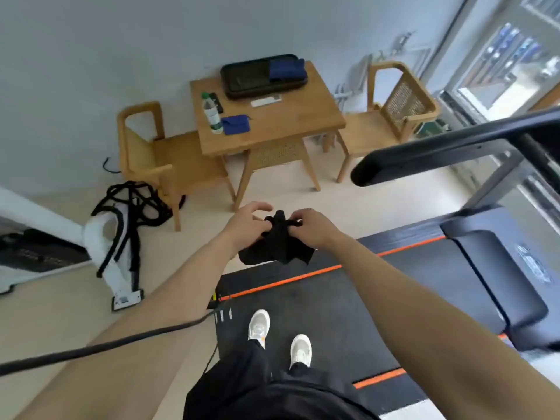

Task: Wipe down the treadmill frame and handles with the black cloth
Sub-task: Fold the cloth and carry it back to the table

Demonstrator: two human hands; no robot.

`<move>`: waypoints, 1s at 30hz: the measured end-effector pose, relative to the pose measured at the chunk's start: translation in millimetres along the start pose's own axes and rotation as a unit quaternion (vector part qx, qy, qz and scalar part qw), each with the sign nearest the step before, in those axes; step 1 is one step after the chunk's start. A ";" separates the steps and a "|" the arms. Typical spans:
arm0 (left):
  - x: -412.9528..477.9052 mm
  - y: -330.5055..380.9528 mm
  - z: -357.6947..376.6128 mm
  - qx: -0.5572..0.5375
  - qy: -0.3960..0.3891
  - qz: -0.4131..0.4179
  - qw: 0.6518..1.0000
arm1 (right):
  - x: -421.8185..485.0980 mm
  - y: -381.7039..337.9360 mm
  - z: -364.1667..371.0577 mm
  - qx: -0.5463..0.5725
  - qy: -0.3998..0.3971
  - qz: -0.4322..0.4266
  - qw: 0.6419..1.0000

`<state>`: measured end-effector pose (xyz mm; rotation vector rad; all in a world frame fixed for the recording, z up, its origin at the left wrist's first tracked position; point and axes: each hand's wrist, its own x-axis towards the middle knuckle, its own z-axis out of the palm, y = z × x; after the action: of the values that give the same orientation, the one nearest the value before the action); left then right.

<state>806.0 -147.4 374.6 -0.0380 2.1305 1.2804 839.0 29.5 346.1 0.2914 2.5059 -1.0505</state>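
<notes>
So we are standing on the treadmill belt [318, 304], both arms stretched out in front, and the black cloth [277, 244] is bunched between our two hands, held in the air above the belt's left edge with its orange stripe [285, 281]. Our left hand [247, 225] has its fingers loosely curled, thumb and forefinger pinching the cloth's upper left part. Our right hand [313, 227] is closed more tightly, its fingertips gripping the upper right part, while the rest of the cloth hangs down in folds below both hands. It touches no part of the machine.

We judge that we are at the preparing step: gathering or folding the cloth into a pad, with no wiping contact at this moment. The nearest target is the dark handrail [424, 159], up and to our right, with the grey upright of the frame [497, 177] beneath it. The next move calls for settling the cloth into one hand, probably the right, then reaching right and pressing it flat against the handrail so it wraps the bar rather than trailing loose.
</notes>
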 end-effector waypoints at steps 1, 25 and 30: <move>-8.2 -15.6 -13.0 0.000 0.023 -0.009 1.000 | 5.8 -17.7 11.1 -0.014 -0.021 -0.024 0.999; -280.8 -379.3 -332.4 0.052 0.442 -0.245 0.861 | 18.9 -410.9 423.3 -0.390 -0.289 -0.353 0.800; -247.3 -444.6 -402.6 0.081 0.462 -0.263 0.843 | 72.0 -442.8 489.5 -0.373 -0.287 -0.346 0.812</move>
<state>947.3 -774.6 287.3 -1.3120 2.6840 0.7860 763.7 -627.3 284.4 -1.0700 2.2141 -0.1849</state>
